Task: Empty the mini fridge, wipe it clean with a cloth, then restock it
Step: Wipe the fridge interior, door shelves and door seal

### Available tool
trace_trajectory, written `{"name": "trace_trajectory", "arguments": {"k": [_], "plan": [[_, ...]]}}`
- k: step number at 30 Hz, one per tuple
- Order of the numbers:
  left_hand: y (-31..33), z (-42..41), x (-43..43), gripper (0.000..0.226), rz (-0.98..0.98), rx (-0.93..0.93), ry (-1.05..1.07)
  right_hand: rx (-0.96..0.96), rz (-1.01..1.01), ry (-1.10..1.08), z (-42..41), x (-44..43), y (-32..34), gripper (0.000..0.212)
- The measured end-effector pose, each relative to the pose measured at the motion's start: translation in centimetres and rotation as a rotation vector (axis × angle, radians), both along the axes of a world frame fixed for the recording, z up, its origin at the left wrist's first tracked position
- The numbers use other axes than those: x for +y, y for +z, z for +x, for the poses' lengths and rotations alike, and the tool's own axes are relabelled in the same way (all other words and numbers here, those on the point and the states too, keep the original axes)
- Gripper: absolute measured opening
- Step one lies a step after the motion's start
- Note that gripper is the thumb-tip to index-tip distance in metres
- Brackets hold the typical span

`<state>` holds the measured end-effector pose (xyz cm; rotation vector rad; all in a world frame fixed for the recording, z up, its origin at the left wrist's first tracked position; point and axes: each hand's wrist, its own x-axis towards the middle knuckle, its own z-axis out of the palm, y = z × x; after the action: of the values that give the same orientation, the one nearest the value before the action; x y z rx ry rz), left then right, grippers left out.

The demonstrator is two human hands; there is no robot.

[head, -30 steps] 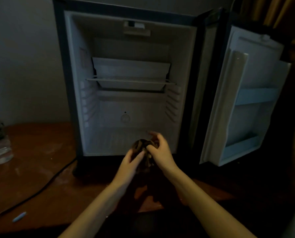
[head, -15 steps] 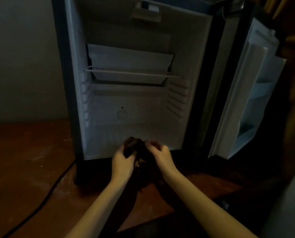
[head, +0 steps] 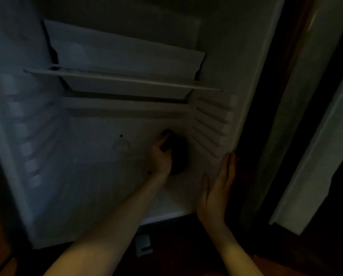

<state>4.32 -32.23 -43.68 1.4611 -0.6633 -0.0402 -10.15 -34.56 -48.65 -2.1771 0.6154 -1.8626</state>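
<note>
1. One view only, the head camera: the dark, crumpled soft cloth (head: 178, 156) is bunched in my left hand (head: 160, 159). The fingers curl round its left edge and press it against the rear wall of the white plastic-lined mini fridge (head: 86, 166), low down and toward the right corner.
2. My right hand (head: 216, 192) holds nothing. Its fingers are straight and together, laid along the front edge of the right inner wall, near the cloth but not touching it.
3. Handling, as a judgement: the cloth looks light, limp and compressible. Grip it as a wad, fingers behind it, so that a broad face meets the liner.
4. The liner looks rigid and smooth. The ribbed guides on the side walls probably call for a folded cloth edge worked between them.
5. The thin white wire shelf (head: 126, 79) sits above both hands, well apart from the cloth.
</note>
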Motion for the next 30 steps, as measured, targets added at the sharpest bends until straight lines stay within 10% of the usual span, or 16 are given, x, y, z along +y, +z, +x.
{"name": "trace_trajectory", "arguments": {"k": [18,30], "plan": [[-4.7,-7.6,1.9,0.013,0.265,-0.047,-0.400,-0.168,0.078,0.216,-1.2,1.1,1.2,0.055],[0.7,0.7,-3.8,0.038,0.139,-0.344,0.101,-0.168,-0.015,0.117,-0.7,1.0,1.3,0.054]]}}
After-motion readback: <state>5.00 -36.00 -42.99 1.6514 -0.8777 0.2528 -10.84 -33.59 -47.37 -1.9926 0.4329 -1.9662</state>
